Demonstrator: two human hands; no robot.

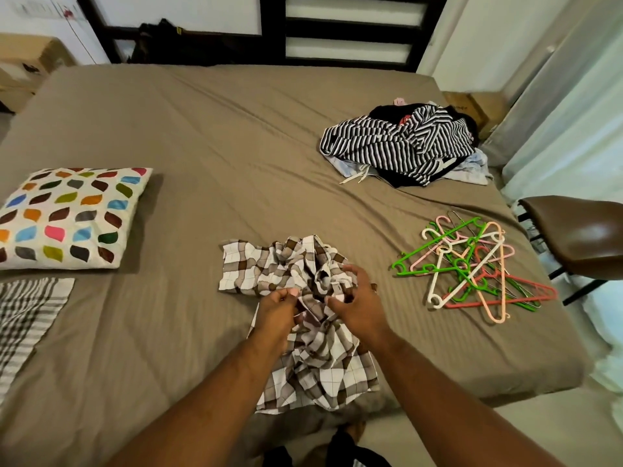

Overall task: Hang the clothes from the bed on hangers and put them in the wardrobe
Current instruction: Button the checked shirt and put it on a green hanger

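Note:
A crumpled brown-and-white checked shirt [269, 267] lies near the front edge of the bed [209, 136]. My left hand [277, 311] pinches a fold of it with curled fingers. My right hand [354, 301] grips the bunched cloth just to the right, fingers curled into it. A heap of plastic hangers [472, 264] in green, pink, white and red lies on the bed to the right of the shirt. Further back on the right sits a pile of clothes [404, 143] topped by a black-and-white striped garment. No wardrobe is in view.
A white pillow [67, 217] with coloured leaf shapes rests at the left, a striped grey cloth [27, 315] below it. A brown chair [580, 230] stands by the bed's right edge. Curtains [573, 96] hang at the right, and a dark headboard runs along the back.

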